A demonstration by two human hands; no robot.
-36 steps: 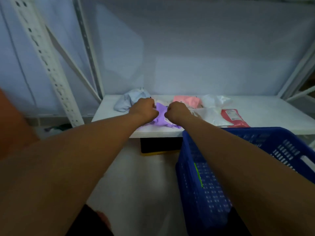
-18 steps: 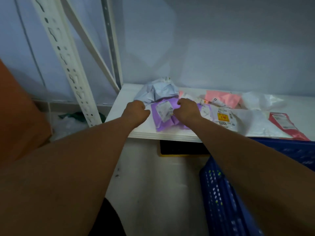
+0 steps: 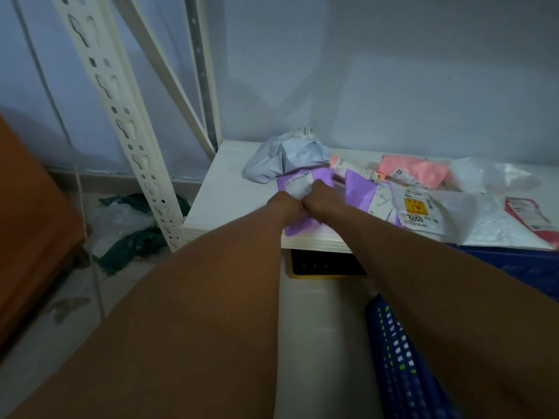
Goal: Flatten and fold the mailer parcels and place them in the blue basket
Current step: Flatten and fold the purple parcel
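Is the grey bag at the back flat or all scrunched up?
Scrunched up. The grey bag sits puffy and creased on the white shelf, not flattened.

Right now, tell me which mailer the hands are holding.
The purple mailer at the front edge of the shelf; the left hand and right hand both grip it. The grey mailer, pink mailer and white mailer lie untouched.

Storeroom or packing area: slotted metal racking [image 3: 121, 122], mailers heaped on shelf [image 3: 230, 189] (dim light).

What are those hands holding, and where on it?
The left hand and right hand both grip the purple mailer near its middle, by its white label.
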